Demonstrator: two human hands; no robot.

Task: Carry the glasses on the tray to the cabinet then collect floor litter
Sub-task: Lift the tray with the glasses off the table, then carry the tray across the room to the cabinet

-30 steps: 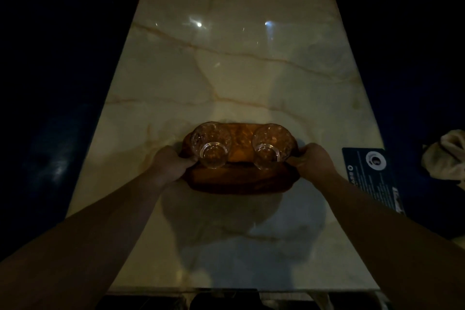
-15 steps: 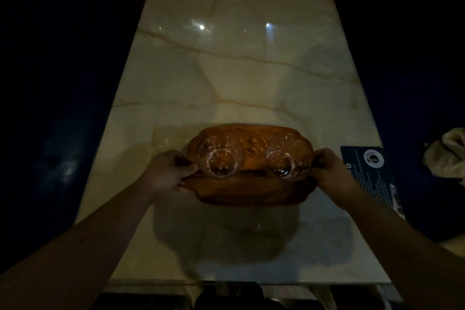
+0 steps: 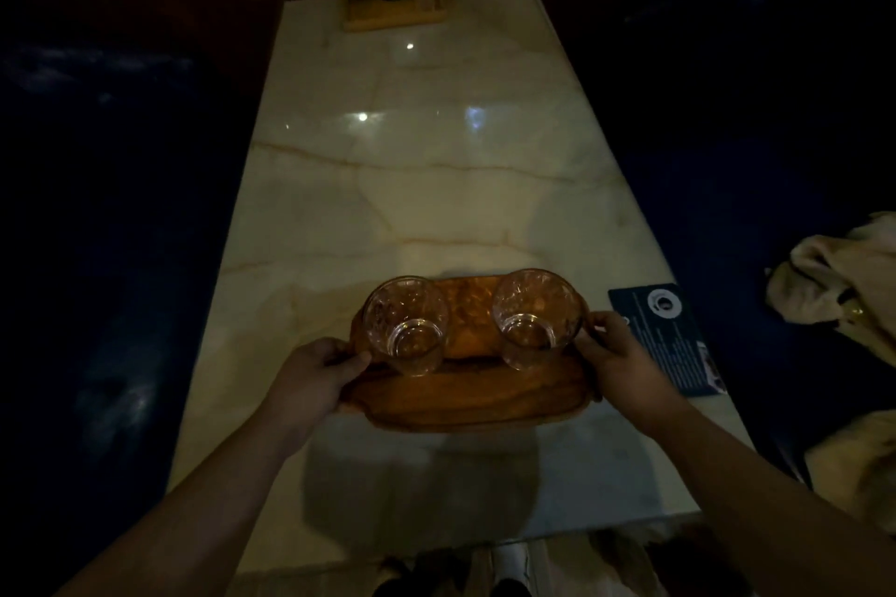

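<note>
A dark blue seat (image 3: 111,257) fills the far left, beside the pale marble surface (image 3: 426,189). The left hand (image 3: 310,376) has its grip curled shut on the left end of the tray (image 3: 465,398), thumb on top of the rim and fingers wrapped below. The wooden tray sits over the near part of the surface, a shadow spread under it; whether it touches the marble cannot be told. On it stand two clear glasses, upright and apart: the left glass (image 3: 406,324) close to the left thumb, the right glass (image 3: 536,318) just beside the right fingers. The right hand (image 3: 618,354) pinches the tray's right end, its grip closed on the rim. Right of that hand a dark card (image 3: 671,339) lies flat at the surface's edge. A wooden stand (image 3: 393,10) sits at the far end. Pale cloth (image 3: 834,281) rests on the right seat.
</note>
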